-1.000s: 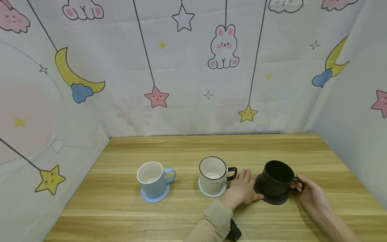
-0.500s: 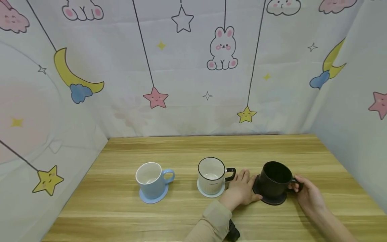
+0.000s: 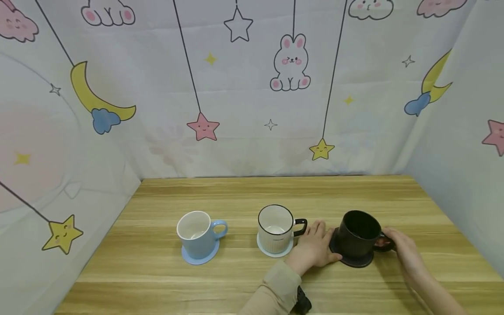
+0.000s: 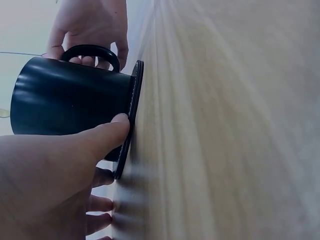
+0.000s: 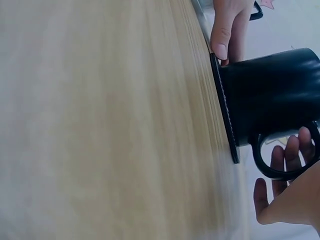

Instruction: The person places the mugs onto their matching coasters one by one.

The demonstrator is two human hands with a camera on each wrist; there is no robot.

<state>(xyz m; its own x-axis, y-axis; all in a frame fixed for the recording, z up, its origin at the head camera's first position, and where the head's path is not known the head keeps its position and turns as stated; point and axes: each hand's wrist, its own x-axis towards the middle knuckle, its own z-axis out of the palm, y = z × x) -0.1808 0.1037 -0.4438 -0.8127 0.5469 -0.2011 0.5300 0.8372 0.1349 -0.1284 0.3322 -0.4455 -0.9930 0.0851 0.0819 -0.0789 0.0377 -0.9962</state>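
Note:
A black mug [image 3: 357,238] stands upright on a dark round coaster [image 3: 356,262] with a stitched edge, at the right of the table. My right hand [image 3: 405,249] is at the mug's handle; in the right wrist view several fingers [image 5: 292,152] curl through the handle loop. My left hand [image 3: 313,247] lies with fingers spread on the table, between the black mug and a white mug [image 3: 275,238]. Its thumb [image 4: 117,127] rests against the coaster's edge, close to the mug's base.
The white mug, with black rim and handle, stands on a pale coaster [image 3: 274,254]. Further left a light-blue mug [image 3: 197,243] sits on a blue coaster [image 3: 201,261]. The wooden table [image 3: 189,288] meets printed cloth walls [image 3: 236,153] at the back and sides.
My right hand has shifted at the black mug's handle, and its fingers now sit further around it. The left hand and the mugs stay in place; the head view moved slightly.

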